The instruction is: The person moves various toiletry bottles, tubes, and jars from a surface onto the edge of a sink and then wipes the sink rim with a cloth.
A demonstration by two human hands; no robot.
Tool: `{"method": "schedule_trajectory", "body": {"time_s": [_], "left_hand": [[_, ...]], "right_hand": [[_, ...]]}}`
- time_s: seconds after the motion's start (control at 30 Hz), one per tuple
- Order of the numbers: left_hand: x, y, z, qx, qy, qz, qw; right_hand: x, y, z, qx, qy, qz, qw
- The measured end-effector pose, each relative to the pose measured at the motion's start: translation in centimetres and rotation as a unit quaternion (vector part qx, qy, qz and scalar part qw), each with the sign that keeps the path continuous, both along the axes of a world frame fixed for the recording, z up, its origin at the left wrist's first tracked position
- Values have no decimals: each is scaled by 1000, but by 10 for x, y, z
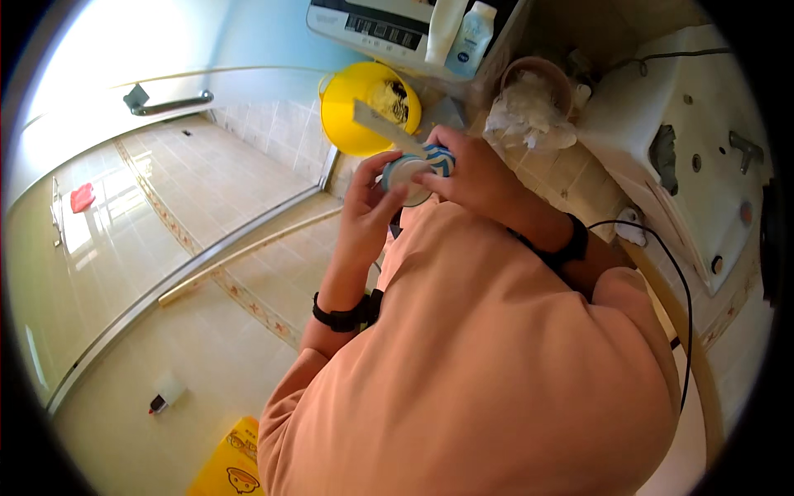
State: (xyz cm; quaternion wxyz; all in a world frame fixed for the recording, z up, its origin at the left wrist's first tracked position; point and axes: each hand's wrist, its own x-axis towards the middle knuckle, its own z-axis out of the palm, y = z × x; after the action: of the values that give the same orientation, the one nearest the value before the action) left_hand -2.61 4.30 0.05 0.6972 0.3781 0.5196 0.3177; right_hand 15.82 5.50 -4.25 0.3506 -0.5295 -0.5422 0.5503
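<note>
My left hand [372,201] grips the side of a round item with a blue rim and a pale face [409,177], its thumb lying across the face. My right hand [474,173] pinches a blue-and-white zigzag-patterned band [440,160] at the item's right side. A stiff-looking pale strip [388,127] reaches up and left from between the hands, over the yellow bucket [338,121]. Whether strip, band and round item are one piece I cannot tell. Fingers hide part of the rim.
Patterned cloth lies in the bucket. Beyond it, a washing machine [366,34] carries a white tube [443,31] and a pale blue bottle [472,40]. A bin [538,65] lined with plastic stands near the washbasin [676,118]. Left is a glass door handle [170,106]; a black cable [685,285] hangs right.
</note>
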Motion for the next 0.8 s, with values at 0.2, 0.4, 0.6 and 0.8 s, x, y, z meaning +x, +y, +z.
{"method": "schedule_trajectory", "body": {"time_s": [0.2,0.4,0.6,0.8], "left_hand": [[-17,-16,-27,-72,-25,-103,992],[-62,-9,-66,-109,0,-135,985],[-161,3,-88,-153,5,-9,988],[-255,18,-118,-171,-9,69,983]], "right_hand": [[0,-18,-9,-53,-95,111,988],[-19,-28,-6,-54,-59,117,990],[-39,-37,-10,-96,-256,72,959],[-77,-48,-18,-109,-412,126,896]]}}
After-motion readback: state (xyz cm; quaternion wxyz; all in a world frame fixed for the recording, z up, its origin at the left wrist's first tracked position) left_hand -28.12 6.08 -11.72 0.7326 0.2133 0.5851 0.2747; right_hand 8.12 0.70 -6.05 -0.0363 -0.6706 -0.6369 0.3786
